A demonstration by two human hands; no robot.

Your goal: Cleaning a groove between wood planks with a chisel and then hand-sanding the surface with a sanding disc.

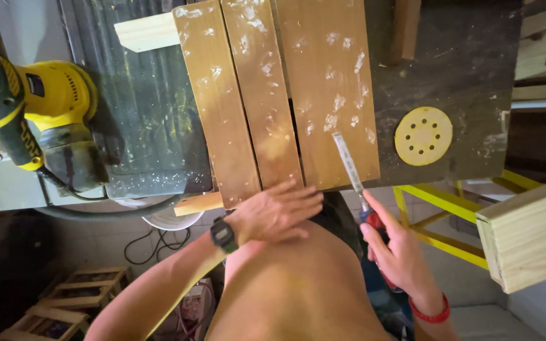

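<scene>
A slatted wooden panel (273, 88) of brown boards dotted with white filler patches lies on the dark workbench (469, 63). My left hand (277, 211), with a black wristwatch, rests flat at the panel's near edge, fingers spread. My right hand (394, 249), wearing a red wristband, grips the red handle of a putty knife (349, 163). The knife's narrow blade lies on the rightmost board near its lower edge.
A yellow and black power sander (45, 117) with a hose sits on the bench at left. A yellow sanding disc (423, 136) lies at right. A pale wooden box (529, 233) stands at right above a yellow frame (437, 218). Small wooden crates (64, 303) sit on the floor.
</scene>
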